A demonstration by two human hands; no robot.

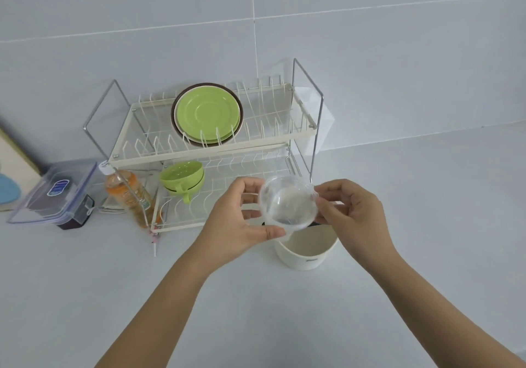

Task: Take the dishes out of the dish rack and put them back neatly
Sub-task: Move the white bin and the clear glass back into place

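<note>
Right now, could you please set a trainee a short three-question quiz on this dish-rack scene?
1. True or false: both hands hold the clear plastic bowl.
2. Which tier of the white wire dish rack holds the green round plate? A upper, B lower.
3. What sits on the counter under the bowl?

Key: 1 true, left hand and right hand grip it. 2 A. 3 The cream round container.

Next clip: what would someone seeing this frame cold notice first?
Both hands meet mid-frame on a clear plastic cup: the left hand and right hand pinch its sides, above a cream pot on the counter. Behind, bright green plates stand in the rack's upper tier.
</note>
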